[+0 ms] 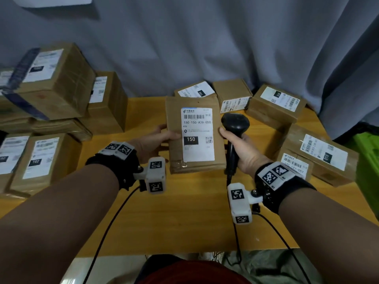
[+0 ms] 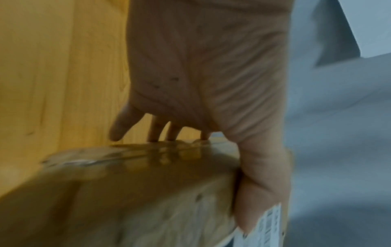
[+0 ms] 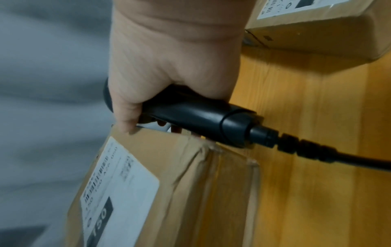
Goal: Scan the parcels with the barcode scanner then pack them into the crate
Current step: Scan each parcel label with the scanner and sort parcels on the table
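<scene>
While the left hand (image 1: 158, 138) grips the left edge of a brown parcel (image 1: 194, 136), thumb on its labelled face, the parcel stands tilted above the wooden table (image 1: 184, 218); just beside its right edge, the right hand (image 1: 240, 148) wraps the handle of a black barcode scanner (image 1: 234, 124); more parcels lie around.
</scene>
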The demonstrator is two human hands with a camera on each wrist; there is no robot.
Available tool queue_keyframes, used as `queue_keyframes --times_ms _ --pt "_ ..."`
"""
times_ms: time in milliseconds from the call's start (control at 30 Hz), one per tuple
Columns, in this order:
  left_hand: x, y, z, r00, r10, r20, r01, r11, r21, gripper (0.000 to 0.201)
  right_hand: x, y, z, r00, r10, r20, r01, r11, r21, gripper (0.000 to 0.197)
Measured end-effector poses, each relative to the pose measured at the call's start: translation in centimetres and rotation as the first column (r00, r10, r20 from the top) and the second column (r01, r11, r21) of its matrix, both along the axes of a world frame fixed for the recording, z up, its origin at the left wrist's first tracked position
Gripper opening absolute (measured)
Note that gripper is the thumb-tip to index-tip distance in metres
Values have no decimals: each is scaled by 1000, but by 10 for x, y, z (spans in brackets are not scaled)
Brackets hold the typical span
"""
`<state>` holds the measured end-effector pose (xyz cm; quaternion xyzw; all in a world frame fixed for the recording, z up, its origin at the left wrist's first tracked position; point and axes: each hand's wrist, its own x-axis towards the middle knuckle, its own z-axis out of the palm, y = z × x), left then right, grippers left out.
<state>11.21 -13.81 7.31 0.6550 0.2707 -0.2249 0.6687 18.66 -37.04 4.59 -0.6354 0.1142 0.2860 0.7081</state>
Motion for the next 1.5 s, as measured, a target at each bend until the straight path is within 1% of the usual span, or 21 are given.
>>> queue_keyframes --times_ms 100,133,200,267,333,433,467,500,567,633,667,767,833,933,1033,1133,1200,1233,1333,1400,1500 --pt "-4 5 8 988 -150 -47 150 989 -1 107 2 2 4 1000 5 31 -4 999 -52 53" --pt "-4 5 11 984 -168 -58 169 986 9 106 3 2 6 999 3 45 0 998 -64 54" --pt "-4 3 17 985 -164 -50 166 984 57 94 4 3 12 998 -5 67 8 999 -48 51" --pt "-4 1 19 995 -95 -23 96 992 80 80 5 5 18 995 -9 100 12 999 -37 46" --pt "-6 -2 15 1000 7 15 -8 999 48 71 5 10 24 989 -11 150 26 995 -97 44" --pt "-11 -6 0 988 138 71 -137 990 -11 77 6 20 28 958 43 282 44 955 -294 38" --pt "-12 -6 -6 982 170 88 -171 985 4 79 6 22 32 945 63 322 56 936 -347 32" --pt "-13 -7 -11 974 199 108 -203 979 32 81 7 25 36 935 71 347 64 930 -362 24" --pt "-12 -7 -17 953 267 141 -281 956 90 78 10 30 53 929 88 359 34 947 -318 12" --pt "-7 -7 -16 925 336 177 -360 924 128 70 15 35 79 928 141 344 -55 967 -248 9" --pt "-4 -7 -14 913 357 195 -386 913 133 70 17 37 94 925 165 343 -96 973 -210 10" --pt "5 -6 -10 898 375 230 -410 903 131 85 21 41 131 909 215 357 -177 975 -137 9" --pt "9 -5 -8 898 376 227 -410 904 124 87 22 41 142 899 293 326 -255 954 -155 15" --pt "11 -4 -8 909 368 195 -396 910 126 89 18 38 134 884 379 275 -313 915 -256 22" --pt "10 -4 -11 911 375 173 -401 903 152 86 8 36 112 901 370 226 -285 898 -336 20" --pt "9 -6 -15 913 380 151 -404 897 180 81 -6 33 93 930 295 218 -220 925 -311 20" --pt "7 -8 -17 918 373 136 -394 898 195 76 -12 30 87 929 291 228 -207 920 -332 14" --pt "7 -8 -18 921 367 128 -387 900 199 74 -13 29 86 929 296 221 -211 916 -342 10" --pt "9 -9 -19 925 362 118 -380 901 211 69 -13 24 88 936 301 180 -223 907 -358 8" --pt "11 -11 -20 920 372 122 -390 897 208 63 -12 21 91 943 291 163 -221 911 -349 3" --pt "12 -13 -19 917 380 122 -398 894 205 58 -10 19 92 951 268 155 -208 924 -322 5"
